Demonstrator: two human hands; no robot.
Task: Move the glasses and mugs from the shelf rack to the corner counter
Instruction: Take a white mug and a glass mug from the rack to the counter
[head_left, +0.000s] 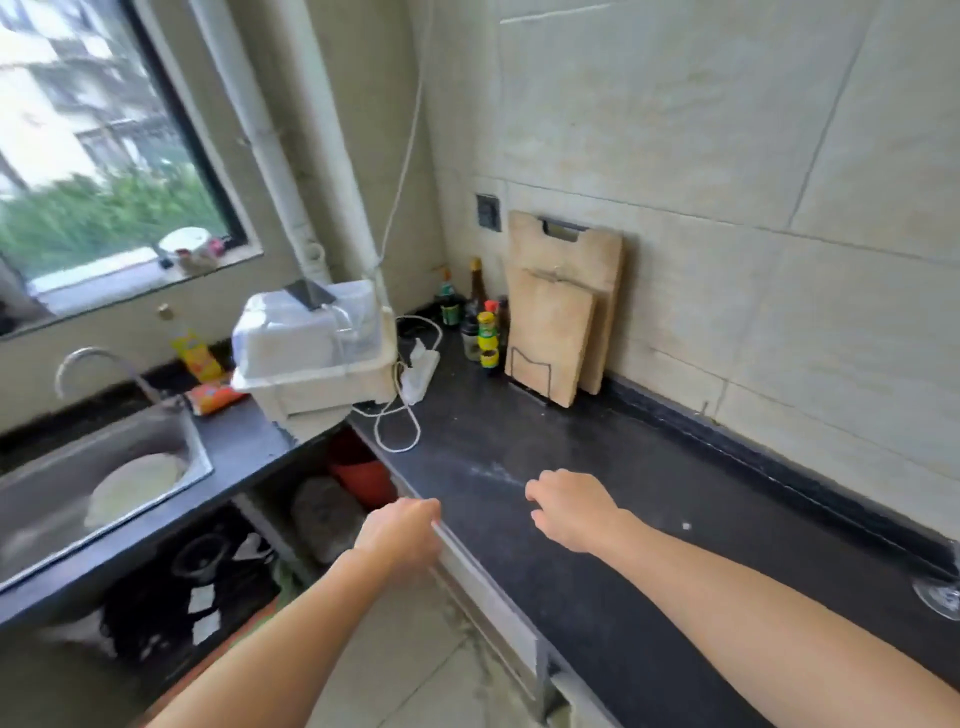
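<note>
Both hands are seen empty above the dark counter (597, 571): the left hand (402, 532) is loosely curled at the counter's front edge, the right hand (571, 512) half closed over its surface. A glass (941, 592) is partly seen at the right edge, on the counter.

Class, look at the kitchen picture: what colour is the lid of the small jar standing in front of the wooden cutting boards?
Yellow. The jar's lid shows best in the head view, beside the cutting boards.

bare counter (519, 447) ahead, cutting boards (563, 317), bottles (480, 327) crowd corner
</note>
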